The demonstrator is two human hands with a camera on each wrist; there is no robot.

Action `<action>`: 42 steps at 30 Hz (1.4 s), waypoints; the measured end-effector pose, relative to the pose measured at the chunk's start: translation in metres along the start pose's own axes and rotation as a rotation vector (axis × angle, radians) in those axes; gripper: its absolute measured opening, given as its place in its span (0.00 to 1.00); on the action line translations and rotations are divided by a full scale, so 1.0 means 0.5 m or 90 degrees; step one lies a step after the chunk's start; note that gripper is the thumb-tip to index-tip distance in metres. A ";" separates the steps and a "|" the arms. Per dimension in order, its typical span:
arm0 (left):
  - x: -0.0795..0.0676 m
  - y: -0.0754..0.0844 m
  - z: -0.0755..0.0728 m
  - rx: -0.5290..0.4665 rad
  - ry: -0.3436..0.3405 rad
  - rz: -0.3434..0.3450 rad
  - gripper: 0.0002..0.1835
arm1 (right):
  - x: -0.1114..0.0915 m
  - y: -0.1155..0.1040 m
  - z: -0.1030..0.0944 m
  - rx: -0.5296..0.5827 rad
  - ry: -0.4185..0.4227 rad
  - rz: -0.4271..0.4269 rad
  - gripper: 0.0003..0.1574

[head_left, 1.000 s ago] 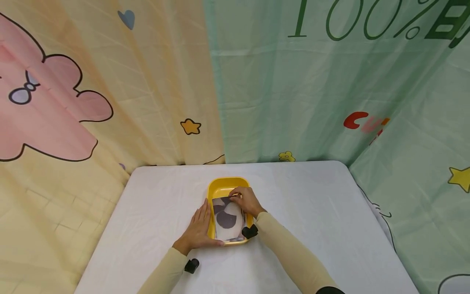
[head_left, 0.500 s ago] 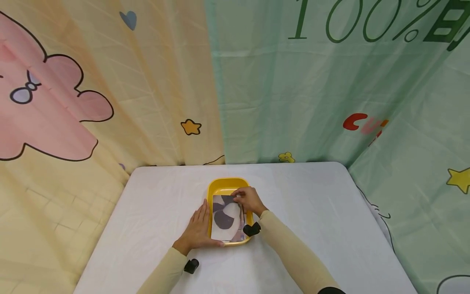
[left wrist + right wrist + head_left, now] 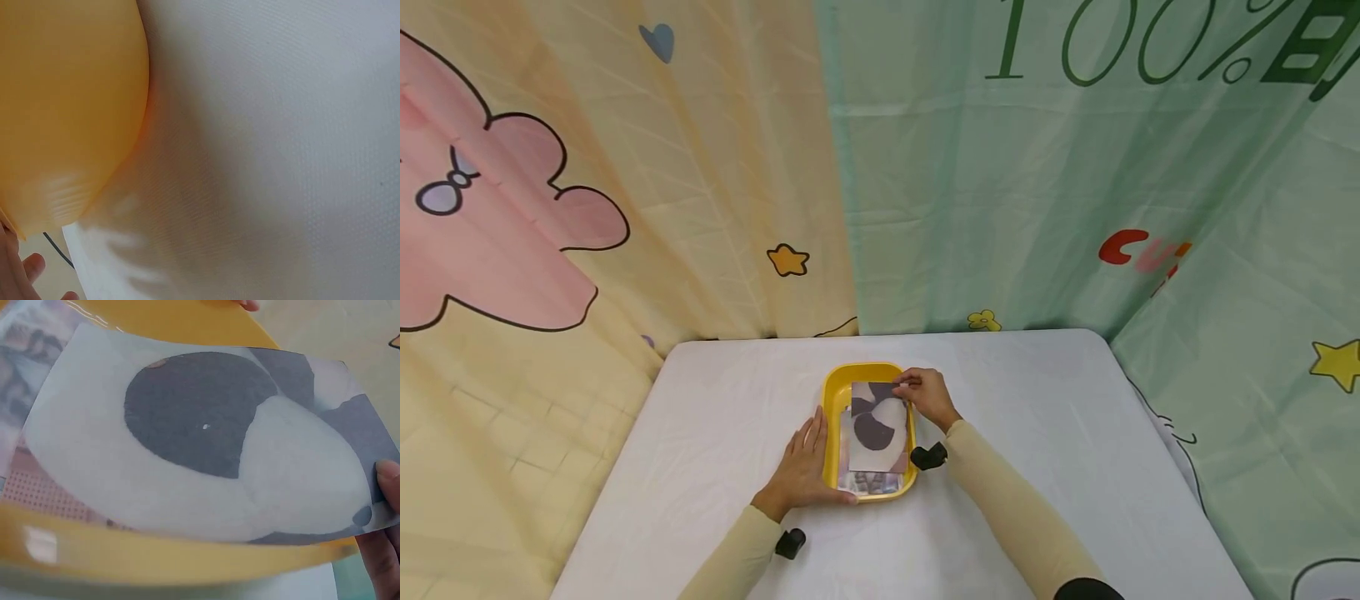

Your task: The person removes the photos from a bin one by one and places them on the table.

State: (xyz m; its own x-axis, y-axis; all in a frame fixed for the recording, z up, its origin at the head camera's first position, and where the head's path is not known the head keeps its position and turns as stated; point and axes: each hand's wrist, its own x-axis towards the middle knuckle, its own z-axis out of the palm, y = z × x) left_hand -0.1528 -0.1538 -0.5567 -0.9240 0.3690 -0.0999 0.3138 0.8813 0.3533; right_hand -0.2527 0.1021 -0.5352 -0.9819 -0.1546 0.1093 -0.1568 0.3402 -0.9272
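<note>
with your right hand [image 3: 928,396] you are pinching the far right corner of the thin rectangular card with dark grey shapes on off-white [image 3: 874,429], thumb on top and fingers beneath. the card is lying near and left of that grip, its long axis running with the tray's, near edge to far edge. it is hanging over the printed sheet [image 3: 867,482] inside the yellow round-cornered tray [image 3: 859,373], close along the tray's right edge. your right hand is the nearer one; your left hand [image 3: 803,471] is resting straight-fingered against the tray's left edge, thumb along the near edge, apart from the card. yellow floor is showing at the tray's far edge, and the white table [image 3: 1022,417] is stretching out widely on the right.
</note>
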 end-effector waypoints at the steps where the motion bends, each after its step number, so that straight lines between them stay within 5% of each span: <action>1: 0.000 0.000 0.000 0.000 0.000 0.001 0.79 | 0.002 0.000 -0.005 0.006 0.005 0.000 0.07; 11: 0.000 0.001 -0.007 0.031 -0.001 0.002 0.79 | 0.024 0.009 -0.076 0.096 0.063 -0.032 0.11; 21: -0.002 0.002 -0.004 0.025 -0.015 -0.021 0.80 | 0.045 0.023 -0.180 0.127 0.072 0.027 0.17; 29: -0.008 0.000 -0.006 0.020 -0.006 -0.004 0.80 | 0.064 0.080 -0.222 0.086 0.121 0.102 0.15; 35: -0.015 -0.006 -0.007 0.026 -0.011 -0.009 0.80 | 0.070 0.113 -0.206 0.020 0.085 0.160 0.15; 42: -0.007 0.000 -0.008 0.009 -0.017 -0.014 0.80 | 0.067 0.124 -0.224 -0.048 0.052 0.152 0.14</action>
State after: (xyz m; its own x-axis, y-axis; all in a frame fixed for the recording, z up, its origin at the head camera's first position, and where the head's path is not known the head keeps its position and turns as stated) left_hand -0.1504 -0.1565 -0.5527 -0.9244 0.3574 -0.1331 0.2967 0.8932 0.3380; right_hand -0.3073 0.2219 -0.5492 -0.9968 0.0134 -0.0784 0.0766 0.4269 -0.9011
